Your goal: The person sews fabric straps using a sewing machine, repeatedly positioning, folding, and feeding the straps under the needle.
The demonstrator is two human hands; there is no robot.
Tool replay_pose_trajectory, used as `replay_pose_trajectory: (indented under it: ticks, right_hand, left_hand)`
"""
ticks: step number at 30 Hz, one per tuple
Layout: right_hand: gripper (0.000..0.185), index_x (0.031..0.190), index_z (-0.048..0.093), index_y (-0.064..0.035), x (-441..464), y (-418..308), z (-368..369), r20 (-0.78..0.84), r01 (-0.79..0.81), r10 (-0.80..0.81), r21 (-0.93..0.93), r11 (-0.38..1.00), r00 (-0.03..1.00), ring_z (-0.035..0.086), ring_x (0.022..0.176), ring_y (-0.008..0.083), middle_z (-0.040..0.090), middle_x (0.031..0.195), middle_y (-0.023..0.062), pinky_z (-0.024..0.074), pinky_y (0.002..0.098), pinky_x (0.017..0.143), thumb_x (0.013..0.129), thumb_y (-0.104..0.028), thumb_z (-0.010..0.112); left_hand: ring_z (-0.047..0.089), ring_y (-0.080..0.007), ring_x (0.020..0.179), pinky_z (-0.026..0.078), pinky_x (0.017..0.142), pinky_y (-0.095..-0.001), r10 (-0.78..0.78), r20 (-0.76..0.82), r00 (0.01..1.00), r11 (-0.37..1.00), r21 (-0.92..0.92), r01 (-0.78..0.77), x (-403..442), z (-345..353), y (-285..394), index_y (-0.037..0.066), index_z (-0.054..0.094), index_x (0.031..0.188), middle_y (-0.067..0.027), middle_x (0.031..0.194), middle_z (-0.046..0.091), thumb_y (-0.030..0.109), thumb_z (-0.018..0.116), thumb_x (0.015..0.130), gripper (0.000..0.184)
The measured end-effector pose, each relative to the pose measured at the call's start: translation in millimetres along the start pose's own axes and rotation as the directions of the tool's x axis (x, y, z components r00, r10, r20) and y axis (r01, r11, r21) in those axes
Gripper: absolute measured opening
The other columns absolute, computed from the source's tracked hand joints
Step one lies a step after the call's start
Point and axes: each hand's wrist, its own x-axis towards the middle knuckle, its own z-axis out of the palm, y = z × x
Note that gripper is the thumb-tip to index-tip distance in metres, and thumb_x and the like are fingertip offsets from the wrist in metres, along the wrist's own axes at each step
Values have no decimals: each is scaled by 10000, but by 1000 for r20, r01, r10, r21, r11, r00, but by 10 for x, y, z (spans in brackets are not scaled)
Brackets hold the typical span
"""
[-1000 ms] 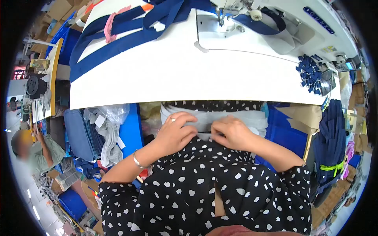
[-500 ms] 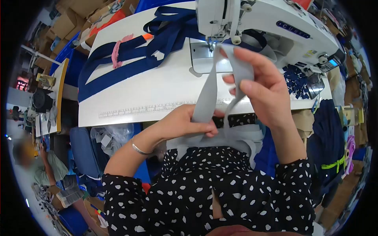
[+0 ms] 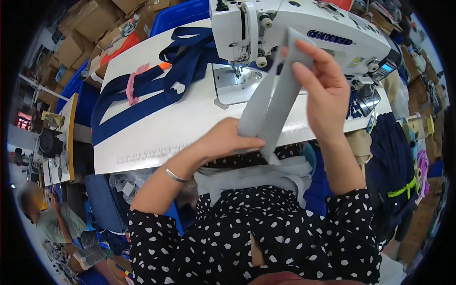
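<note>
Grey fabric strip, folded over, held up between both hands; long axis slants from left hand, pinching low, to right hand, gripping near top fold. Sewing-machine needle area beyond, leftward of strip.

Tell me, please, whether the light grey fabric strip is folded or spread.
Folded: the strip doubles over at the right hand, two lengths below.
</note>
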Motion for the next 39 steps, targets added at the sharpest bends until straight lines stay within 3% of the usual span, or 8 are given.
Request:
replay_pose_trajectory:
  ticks: [5,7,10,17,24,30,34,39]
  right_hand:
    - [353,1289,655,-21,16,341,-740,-128,9,-39,-224,975,991,618,825,48,705,946,20,489,202,729,938,-17,687]
    - [315,1217,701,-62,-48,424,-964,-142,-77,-64,-805,589,988,665,741,122,713,871,68,523,261,679,903,-61,721]
    - [252,1128,732,-86,-191,413,-923,-13,-19,28,-974,226,1000,678,675,235,693,806,118,550,330,649,877,-108,734]
    - [184,986,737,-85,-419,824,-324,502,428,-60,-661,616,863,619,951,255,687,1050,59,485,393,856,831,-181,761]
    - [134,944,701,-77,-518,982,-358,495,496,-163,-677,543,854,631,995,257,688,1076,64,473,391,876,834,-138,656]
    - [216,1093,724,-73,-747,303,-1152,100,114,-59,-753,648,993,656,1040,279,713,1131,95,520,397,914,880,-93,696]
    - [245,1047,743,-67,-1103,-210,-2096,-316,-294,-52,-922,251,947,652,1036,295,708,1085,119,516,416,912,812,-29,683]
    - [267,984,739,-91,-1570,-584,-2684,-369,-335,19,-863,-378,929,603,1016,290,643,1037,77,469,396,858,740,5,685]
  left_hand:
    - [643,-108,698,520,626,-262,-174,146,974,972,182,147,416,-489,372,7,725,1005,-55,830,703,212,815,845,275]
    - [621,-124,595,498,534,-260,-213,158,964,929,339,150,654,-582,416,-4,714,974,-57,746,681,209,809,832,273]
    - [633,-136,606,503,532,-258,-232,149,961,829,548,115,958,-588,459,-16,710,992,-66,745,679,232,805,817,318]
    - [642,-149,626,543,560,-277,-164,84,983,767,638,74,1003,-663,500,-16,706,1054,-84,776,693,239,776,835,344]
    - [632,-100,636,543,559,-267,29,-151,988,867,495,50,746,-928,134,13,703,1151,-48,863,703,171,709,877,316]
    - [514,-47,631,416,558,-213,103,-253,962,955,294,-25,701,-925,32,8,704,1109,22,774,593,33,685,864,247]
    - [495,-41,643,390,572,-204,129,-268,955,975,210,-73,712,-942,-182,8,706,1109,42,765,567,28,707,876,235]
    - [489,-47,662,395,606,-198,106,-248,963,975,214,-52,712,-962,-129,3,665,1154,36,809,573,37,670,916,241]
